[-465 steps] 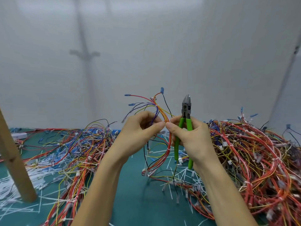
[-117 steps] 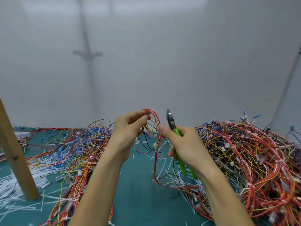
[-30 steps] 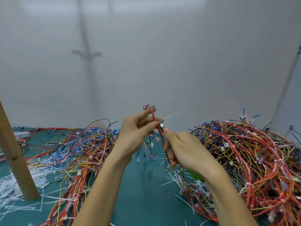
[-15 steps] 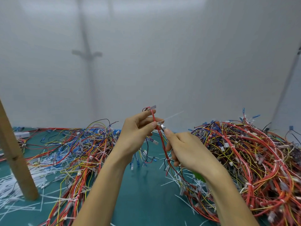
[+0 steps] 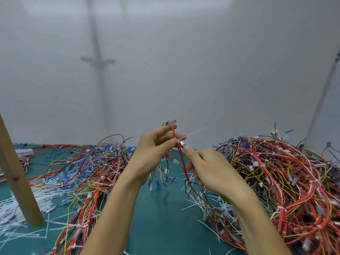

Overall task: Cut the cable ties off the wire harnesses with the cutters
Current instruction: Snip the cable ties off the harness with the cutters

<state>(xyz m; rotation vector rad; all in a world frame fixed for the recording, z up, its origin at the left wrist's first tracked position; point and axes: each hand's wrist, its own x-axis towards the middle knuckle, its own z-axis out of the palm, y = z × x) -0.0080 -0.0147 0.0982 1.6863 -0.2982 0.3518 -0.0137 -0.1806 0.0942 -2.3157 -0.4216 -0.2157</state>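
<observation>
A thin red harness (image 5: 184, 167) is pinched by the left hand (image 5: 152, 153); steel cutters (image 5: 182, 143), gripped in the curled right hand (image 5: 211, 170), are held at its white plastic tie (image 5: 196, 132), above a green mat (image 5: 161, 227), before a white wall (image 5: 184, 70).

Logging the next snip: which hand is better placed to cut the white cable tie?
Right hand: its green-handled cutters sit at the white cable tie; the left hand pinches the red wire harness.
</observation>
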